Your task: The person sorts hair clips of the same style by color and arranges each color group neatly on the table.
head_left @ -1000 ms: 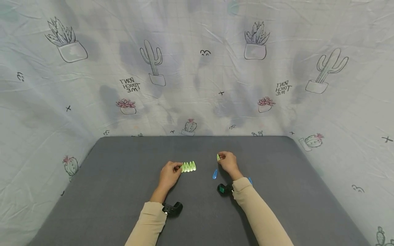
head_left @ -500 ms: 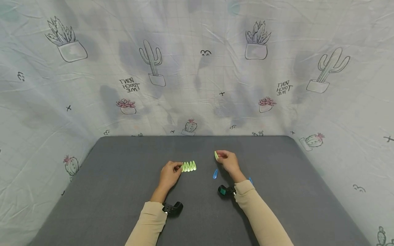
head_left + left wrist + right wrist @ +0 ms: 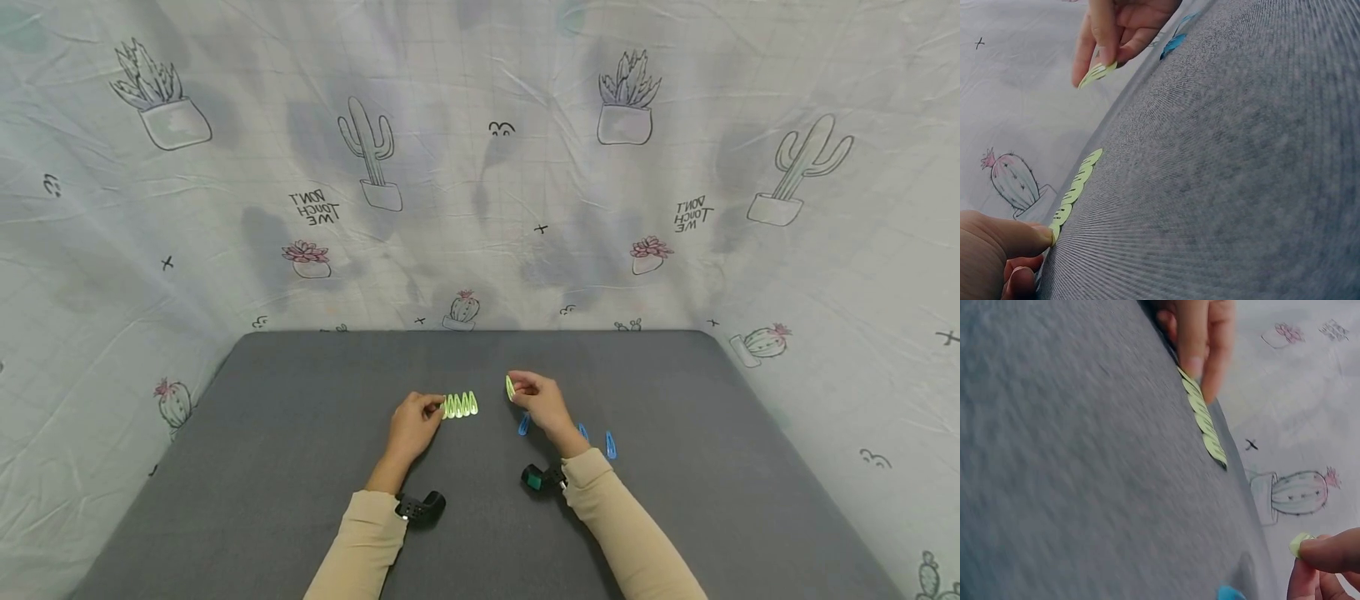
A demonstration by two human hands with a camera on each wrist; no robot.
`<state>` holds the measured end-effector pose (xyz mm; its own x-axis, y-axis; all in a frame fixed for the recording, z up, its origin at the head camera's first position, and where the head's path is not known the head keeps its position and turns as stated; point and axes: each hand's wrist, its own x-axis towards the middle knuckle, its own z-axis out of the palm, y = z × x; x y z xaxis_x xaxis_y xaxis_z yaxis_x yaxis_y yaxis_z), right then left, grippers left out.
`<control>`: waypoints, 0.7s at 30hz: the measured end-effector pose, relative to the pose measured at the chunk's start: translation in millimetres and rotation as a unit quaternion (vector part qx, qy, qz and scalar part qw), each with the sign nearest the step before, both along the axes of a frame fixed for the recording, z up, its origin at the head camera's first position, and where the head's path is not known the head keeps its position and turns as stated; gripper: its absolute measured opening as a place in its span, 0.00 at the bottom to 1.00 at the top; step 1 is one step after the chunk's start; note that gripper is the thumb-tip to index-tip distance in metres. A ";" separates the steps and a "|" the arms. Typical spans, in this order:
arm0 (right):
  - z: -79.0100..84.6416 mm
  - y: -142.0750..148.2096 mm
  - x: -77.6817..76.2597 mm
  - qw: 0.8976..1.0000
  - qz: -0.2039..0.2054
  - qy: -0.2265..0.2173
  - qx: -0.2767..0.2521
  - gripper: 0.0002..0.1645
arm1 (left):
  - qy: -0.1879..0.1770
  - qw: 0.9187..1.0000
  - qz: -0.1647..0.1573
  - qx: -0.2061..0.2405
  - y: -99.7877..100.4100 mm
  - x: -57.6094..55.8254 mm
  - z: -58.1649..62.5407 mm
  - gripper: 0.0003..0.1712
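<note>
A row of several yellow-green snap hair clips (image 3: 462, 405) lies on the dark grey table, side by side and overlapping slightly in the left wrist view. My left hand (image 3: 414, 426) pinches the leftmost clip of this row (image 3: 1055, 235) between thumb and fingers. Over the table to the right of the row, my right hand (image 3: 545, 408) holds one more yellow-green hair clip (image 3: 510, 387) by its fingertips. In the right wrist view, the thumb covers part of this held clip (image 3: 1298, 544).
One blue hair clip (image 3: 523, 425) lies just below the right hand. Two more, a partly hidden blue clip (image 3: 582, 432) and another blue clip (image 3: 611, 445), lie right of that wrist. A patterned cloth (image 3: 480, 183) hangs behind the table (image 3: 300, 467).
My right hand has moved left toward the row with its yellow-green hair clip, uncovering blue clips beside its wrist. The left hand has stayed at the row's left end.
</note>
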<state>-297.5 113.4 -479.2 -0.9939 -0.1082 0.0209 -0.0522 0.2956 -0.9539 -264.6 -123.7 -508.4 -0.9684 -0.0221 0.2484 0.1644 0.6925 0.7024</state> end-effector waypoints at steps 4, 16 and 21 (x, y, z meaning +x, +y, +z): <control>-0.5 -7.6 1.7 1.000 0.023 0.003 0.008 0.25 | -0.003 1.000 0.000 -0.002 -0.2 0.0 -0.4 0.11; -7.1 -33.8 -0.7 0.997 0.040 -0.023 0.053 0.25 | -0.004 1.000 -0.001 -0.002 -1.5 -0.5 -2.4 0.11; -9.6 -41.4 -1.8 0.995 0.040 -0.022 0.088 0.24 | 0.004 1.000 -0.003 -0.006 -1.2 -0.5 -1.9 0.11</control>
<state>-299.4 72.0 -488.8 -0.9815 -0.1851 -0.0490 -0.0413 0.4543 -0.8899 -265.1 -124.9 -510.2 -0.9666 -0.0142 0.2559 0.1733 0.6994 0.6934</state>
